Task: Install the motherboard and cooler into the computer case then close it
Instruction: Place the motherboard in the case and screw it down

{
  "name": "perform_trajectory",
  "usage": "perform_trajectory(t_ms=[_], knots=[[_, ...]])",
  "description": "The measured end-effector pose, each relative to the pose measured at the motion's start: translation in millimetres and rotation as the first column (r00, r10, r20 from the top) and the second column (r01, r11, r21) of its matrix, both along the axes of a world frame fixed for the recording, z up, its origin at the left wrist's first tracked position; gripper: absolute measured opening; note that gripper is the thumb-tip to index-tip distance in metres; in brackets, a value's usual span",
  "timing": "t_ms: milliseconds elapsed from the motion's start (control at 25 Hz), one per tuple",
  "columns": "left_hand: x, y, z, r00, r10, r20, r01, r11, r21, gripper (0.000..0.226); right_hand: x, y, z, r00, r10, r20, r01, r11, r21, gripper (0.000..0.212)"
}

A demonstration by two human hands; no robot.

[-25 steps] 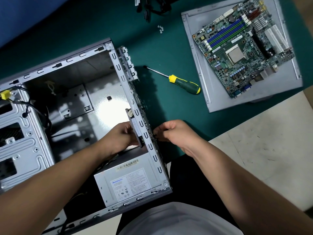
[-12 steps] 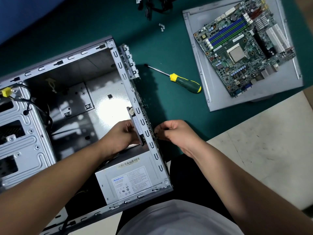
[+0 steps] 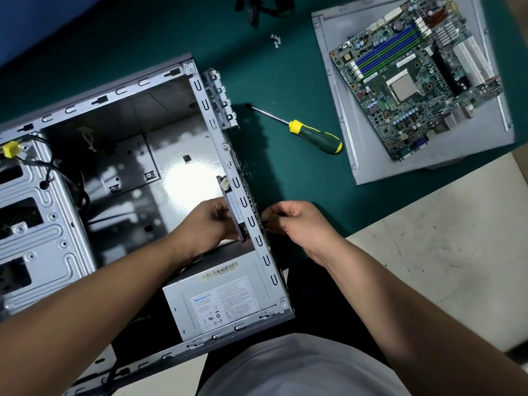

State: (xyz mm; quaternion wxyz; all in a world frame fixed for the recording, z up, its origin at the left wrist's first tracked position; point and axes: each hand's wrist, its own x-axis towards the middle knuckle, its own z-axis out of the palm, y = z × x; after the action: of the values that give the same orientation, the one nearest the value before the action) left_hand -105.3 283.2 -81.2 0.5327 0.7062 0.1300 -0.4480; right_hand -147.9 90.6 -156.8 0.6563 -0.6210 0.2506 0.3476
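Both hands (image 3: 248, 221) straddle the case's (image 3: 200, 90) rear edge.

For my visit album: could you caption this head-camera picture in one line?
Both hands, left and right, work at the open computer case's rear wall; motherboard waits aside.

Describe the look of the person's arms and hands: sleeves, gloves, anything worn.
Both forearms are bare as far as the frame shows, with no sleeves in view. The left hand and right hand wear no gloves. No watch, ring or wristband shows on either.
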Motion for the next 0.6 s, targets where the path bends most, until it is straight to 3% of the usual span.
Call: perform_trajectory(t_ms=[600], knots=[[-0.5,0.4,2.1,0.999,0.027,-0.040,-0.028,0.999,-0.020,0.037,1.3,-3.1,5.7,0.997,0.068,0.026,-0.067,0.997,-0.040,0.009]])
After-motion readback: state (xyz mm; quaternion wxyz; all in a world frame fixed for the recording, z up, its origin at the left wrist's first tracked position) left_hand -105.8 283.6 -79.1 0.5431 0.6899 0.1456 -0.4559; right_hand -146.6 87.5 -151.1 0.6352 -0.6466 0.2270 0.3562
